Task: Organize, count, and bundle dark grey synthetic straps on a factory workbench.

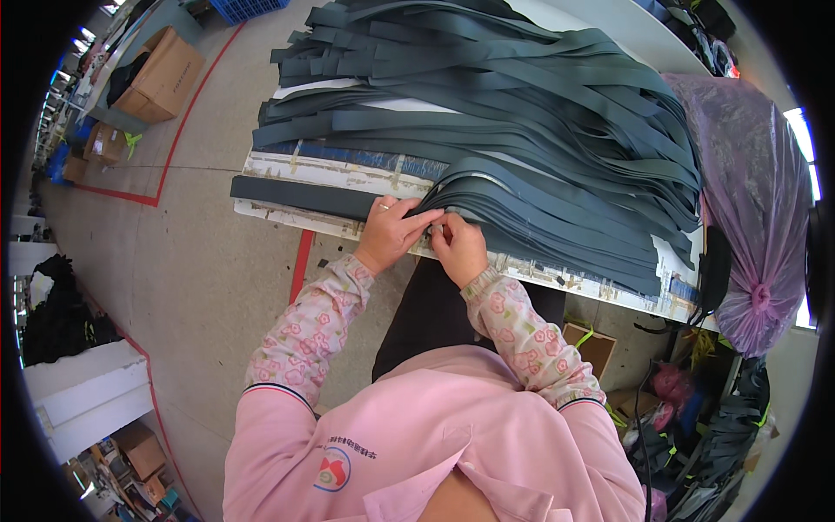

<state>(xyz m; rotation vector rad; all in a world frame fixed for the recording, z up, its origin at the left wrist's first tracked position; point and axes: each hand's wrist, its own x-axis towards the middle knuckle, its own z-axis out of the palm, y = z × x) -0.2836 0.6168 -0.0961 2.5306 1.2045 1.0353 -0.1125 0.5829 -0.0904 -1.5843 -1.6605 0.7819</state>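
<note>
A low stack of dark grey-green fabric strips (300, 197) lies along the near edge of a worn white table (348, 177), and more strips (539, 209) arch up beside it to the right. My left hand (390, 233) rests at the stack's right part, its fingers closed on the strips' edge. Close against it, my right hand (459, 247) pinches the strips at the table's front edge, thumb and fingertips together. How many layers each hand grips is hidden by the fingers. Farther back, a large heap of similar strips (487, 70) covers most of the tabletop.
A purple plastic bag (752, 191), tied at its near end, stands against the table's right side. Cardboard boxes (161, 78) and a blue crate (248, 7) are beyond the table at the far left. Bundles of strips (731, 435) hang at the lower right.
</note>
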